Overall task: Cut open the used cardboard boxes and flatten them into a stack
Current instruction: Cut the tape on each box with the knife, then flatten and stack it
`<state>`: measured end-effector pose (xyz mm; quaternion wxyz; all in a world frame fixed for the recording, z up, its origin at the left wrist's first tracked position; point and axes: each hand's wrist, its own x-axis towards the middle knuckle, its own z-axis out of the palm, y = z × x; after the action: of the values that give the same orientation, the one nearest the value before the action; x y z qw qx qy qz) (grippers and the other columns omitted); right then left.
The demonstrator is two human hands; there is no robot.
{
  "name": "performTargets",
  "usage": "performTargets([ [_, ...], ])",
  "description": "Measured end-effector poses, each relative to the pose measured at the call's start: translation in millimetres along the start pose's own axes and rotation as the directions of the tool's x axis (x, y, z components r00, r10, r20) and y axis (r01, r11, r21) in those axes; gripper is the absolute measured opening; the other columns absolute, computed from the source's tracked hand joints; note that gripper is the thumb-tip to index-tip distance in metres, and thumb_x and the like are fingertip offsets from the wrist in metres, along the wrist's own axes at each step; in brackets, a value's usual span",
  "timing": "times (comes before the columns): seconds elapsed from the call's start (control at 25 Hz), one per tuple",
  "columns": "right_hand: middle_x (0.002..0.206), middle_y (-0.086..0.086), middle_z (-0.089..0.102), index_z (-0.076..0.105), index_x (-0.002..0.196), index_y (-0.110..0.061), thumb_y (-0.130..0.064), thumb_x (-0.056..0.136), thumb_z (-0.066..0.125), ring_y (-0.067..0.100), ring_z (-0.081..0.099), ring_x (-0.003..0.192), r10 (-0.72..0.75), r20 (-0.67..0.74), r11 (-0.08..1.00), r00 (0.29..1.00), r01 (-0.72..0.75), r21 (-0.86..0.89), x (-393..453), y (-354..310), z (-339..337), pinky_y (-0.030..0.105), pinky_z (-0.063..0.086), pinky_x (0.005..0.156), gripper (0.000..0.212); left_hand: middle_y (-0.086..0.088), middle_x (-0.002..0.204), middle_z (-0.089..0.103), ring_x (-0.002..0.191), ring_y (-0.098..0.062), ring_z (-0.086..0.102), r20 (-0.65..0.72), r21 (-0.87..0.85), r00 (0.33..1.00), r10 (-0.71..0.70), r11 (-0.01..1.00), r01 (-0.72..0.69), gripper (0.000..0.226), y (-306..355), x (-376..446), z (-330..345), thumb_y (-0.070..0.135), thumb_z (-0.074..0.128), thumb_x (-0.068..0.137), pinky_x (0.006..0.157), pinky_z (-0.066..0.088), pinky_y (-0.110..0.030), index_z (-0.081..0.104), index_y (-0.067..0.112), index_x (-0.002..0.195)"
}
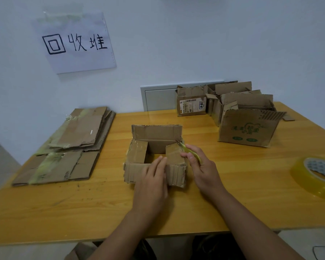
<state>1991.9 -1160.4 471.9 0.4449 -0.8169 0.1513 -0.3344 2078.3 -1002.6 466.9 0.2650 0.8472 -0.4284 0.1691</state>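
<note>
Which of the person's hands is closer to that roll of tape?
The right hand, holding a yellow-green cutter at the open box, is nearer the tape roll. The left hand rests on the box's near wall, farther away.

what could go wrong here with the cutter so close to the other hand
1. The right hand holds the yellow-green cutter with its blade at the open box's far right corner, while the left hand presses flat on the near wall; a slip toward the body could nick those fingers.
2. The box is steadied only by that flat hand, so it might slide on the table mid-cut.
</note>
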Motion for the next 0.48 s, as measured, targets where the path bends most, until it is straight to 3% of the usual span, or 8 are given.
performTargets([
  [0.08,0.109,-0.019,0.071,0.043,0.138,-0.041,-0.050,0.099,0.036,0.016,0.068,0.083,0.036,-0.050,0.999,0.998,-0.034,0.033,1,-1,-3,0.039,0.057,0.073,0.041,0.010,0.142,0.046,0.124,-0.016,0.032,0.109,0.113,0.993,-0.040,0.993,0.027,0.039,-10,15,-3,0.035,0.041,0.099,0.098,0.026,-0.034,0.044,0.031,0.138],
  [0.12,0.104,-0.018,0.072,0.042,0.139,-0.036,-0.052,0.100,0.034,0.022,0.067,0.081,0.038,-0.105,0.999,0.994,-0.036,0.023,2,0,-8,0.044,0.056,0.069,0.043,0.012,0.138,0.048,0.126,-0.016,0.028,0.138,0.143,0.990,-0.031,0.990,0.011,0.034,-14,22,-3,0.038,0.041,0.099,0.096,0.021,-0.034,0.047,0.034,0.132],
  [0.16,0.096,-0.014,0.073,0.044,0.136,-0.032,-0.055,0.100,0.031,0.020,0.065,0.073,0.021,-0.162,0.999,0.987,-0.026,-0.032,2,3,-14,0.043,0.055,0.061,0.045,0.013,0.133,0.051,0.128,-0.016,0.028,0.157,0.158,0.987,-0.013,0.987,-0.012,0.029,-16,26,-3,0.038,0.041,0.099,0.097,0.018,-0.035,0.050,0.034,0.126],
  [0.24,0.087,-0.009,0.069,0.053,0.126,-0.026,-0.054,0.100,0.033,0.010,0.059,0.067,-0.048,-0.175,0.947,0.983,-0.011,-0.322,2,9,-31,0.032,0.047,0.052,0.043,0.013,0.124,0.055,0.128,-0.018,0.032,0.172,0.127,0.985,0.015,0.991,-0.037,0.020,-18,32,-1,0.036,0.044,0.099,0.103,0.016,-0.037,0.054,0.032,0.116],
  [0.32,0.101,-0.003,0.067,0.056,0.130,-0.021,-0.036,0.101,0.047,0.016,0.059,0.088,-0.064,-0.031,0.747,0.997,0.028,-0.664,-5,19,-39,0.032,0.046,0.061,0.034,0.011,0.112,0.057,0.116,-0.018,0.045,0.154,0.073,0.987,0.048,0.996,-0.059,0.016,-18,33,3,0.030,0.047,0.099,0.103,0.023,-0.035,0.058,0.028,0.111],
  [0.36,0.111,-0.001,0.064,0.052,0.136,-0.021,-0.026,0.099,0.051,0.019,0.055,0.100,-0.002,0.067,0.649,0.998,0.052,-0.759,-9,22,-37,0.032,0.046,0.068,0.037,0.009,0.105,0.057,0.106,-0.018,0.050,0.134,0.058,0.989,0.063,0.996,-0.071,0.014,-18,33,4,0.027,0.050,0.099,0.099,0.027,-0.034,0.059,0.026,0.109],
  [0.48,0.124,0.000,0.047,0.039,0.145,-0.020,-0.022,0.095,0.046,0.020,0.043,0.111,0.196,0.239,0.516,0.951,0.108,-0.850,-15,25,-32,0.031,0.042,0.084,0.051,0.007,0.095,0.058,0.090,-0.018,0.053,0.083,0.037,0.994,0.073,0.996,-0.076,0.010,-20,31,8,0.022,0.059,0.094,0.089,0.032,-0.035,0.063,0.022,0.103],
])
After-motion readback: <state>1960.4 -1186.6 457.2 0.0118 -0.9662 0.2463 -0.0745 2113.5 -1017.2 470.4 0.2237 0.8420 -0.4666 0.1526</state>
